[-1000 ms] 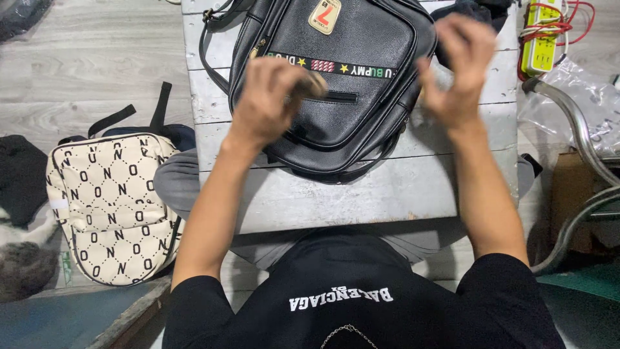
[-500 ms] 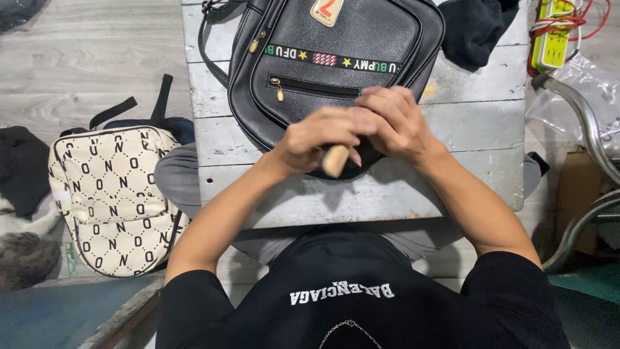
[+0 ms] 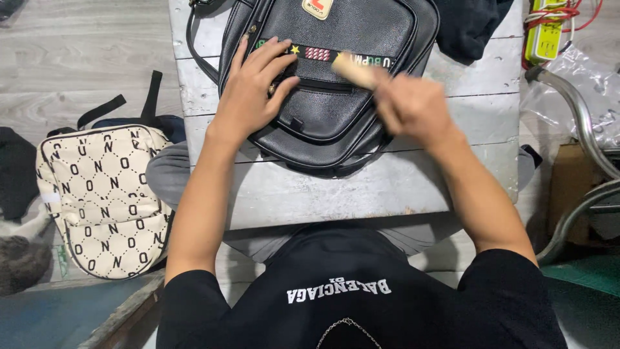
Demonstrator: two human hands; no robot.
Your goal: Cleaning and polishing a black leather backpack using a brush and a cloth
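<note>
Left hand [image 3: 253,87] spread flat on black bag [image 3: 336,116] lying on tabletop [image 3: 323,194]; right hand [image 3: 413,106] closed around wooden handle [image 3: 354,70], blurred, just above bag's front pocket.

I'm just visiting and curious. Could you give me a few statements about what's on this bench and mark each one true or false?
1. The left hand lies flat on the black bag. True.
2. The right hand is empty. False: it holds a light stick, blurred.
3. The patterned bag lies on the bench. False: it lies on the floor to the left.
4. A dark cloth lies beside the black bag's upper right. True.
</note>
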